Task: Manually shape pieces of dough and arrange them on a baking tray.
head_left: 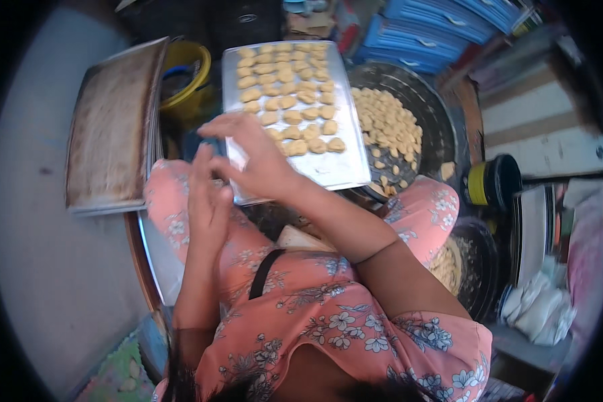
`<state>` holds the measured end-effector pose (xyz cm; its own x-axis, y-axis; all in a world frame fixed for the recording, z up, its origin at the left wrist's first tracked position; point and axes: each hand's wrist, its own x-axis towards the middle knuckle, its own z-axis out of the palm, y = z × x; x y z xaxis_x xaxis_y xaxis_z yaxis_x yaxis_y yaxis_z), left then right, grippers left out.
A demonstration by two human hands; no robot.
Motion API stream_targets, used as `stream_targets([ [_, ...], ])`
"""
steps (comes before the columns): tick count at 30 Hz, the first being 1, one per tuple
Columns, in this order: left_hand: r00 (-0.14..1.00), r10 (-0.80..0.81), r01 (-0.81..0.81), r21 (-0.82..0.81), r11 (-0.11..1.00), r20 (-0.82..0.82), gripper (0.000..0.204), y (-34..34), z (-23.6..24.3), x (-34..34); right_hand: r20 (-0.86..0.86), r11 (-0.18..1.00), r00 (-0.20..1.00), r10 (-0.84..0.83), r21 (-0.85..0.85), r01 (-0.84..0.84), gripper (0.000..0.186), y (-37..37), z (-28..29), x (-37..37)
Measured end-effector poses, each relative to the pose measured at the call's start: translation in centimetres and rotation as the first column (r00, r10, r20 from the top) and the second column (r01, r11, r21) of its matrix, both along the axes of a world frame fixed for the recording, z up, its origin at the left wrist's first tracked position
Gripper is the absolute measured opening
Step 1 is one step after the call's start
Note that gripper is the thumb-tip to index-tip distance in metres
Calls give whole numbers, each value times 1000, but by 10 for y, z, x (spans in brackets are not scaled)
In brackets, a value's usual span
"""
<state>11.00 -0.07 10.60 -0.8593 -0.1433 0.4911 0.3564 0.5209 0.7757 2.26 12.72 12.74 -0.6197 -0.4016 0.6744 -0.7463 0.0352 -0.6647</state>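
Note:
My left hand (209, 204) is raised in front of my left knee, fingers stretched out and thumb apart. Close beside it is my right hand (258, 154), palm toward the left one, fingers spread and slightly bent. No object shows between the two hands, though the palms are partly hidden. My right hand overlaps the near left edge of a silver baking tray (338, 171). Rows of small yellowish dough pieces (286, 102) cover most of that tray, with bare metal at its near right end.
Right of the tray, a round black basin (447, 110) holds heaped dough pieces (388, 114). Stacked browned trays (110, 127) lean at left beside a yellow bucket (204, 75). Blue drawers (415, 41) stand behind. A black bucket (506, 181) and another dark basin (484, 268) are at right.

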Motion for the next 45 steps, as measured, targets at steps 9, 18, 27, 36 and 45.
stream_targets([
  [9, 878, 166, 192, -646, 738, 450, 19, 45, -39, -59, 440, 405, 250, -862, 302, 863, 46, 349, -185, -100],
  [18, 840, 270, 144, -672, 726, 471, 18, 32, -59, -64, 667, 602, -127, -734, 726, 331, 78, 370, -417, -84],
  [27, 928, 7, 240, -613, 753, 372, 21, 91, -52, -77, 441, 434, 127, -888, 897, -84, 92, 269, -397, -111],
  [36, 974, 18, 85, -440, 894, 225, 16, 73, -42, -69, 591, 574, 82, -802, 725, 381, 26, 345, -384, -93],
  [45, 952, 23, 52, -236, 970, 306, 18, 43, -28, -50, 853, 460, 132, -505, 136, 878, 18, 362, -262, -98],
])
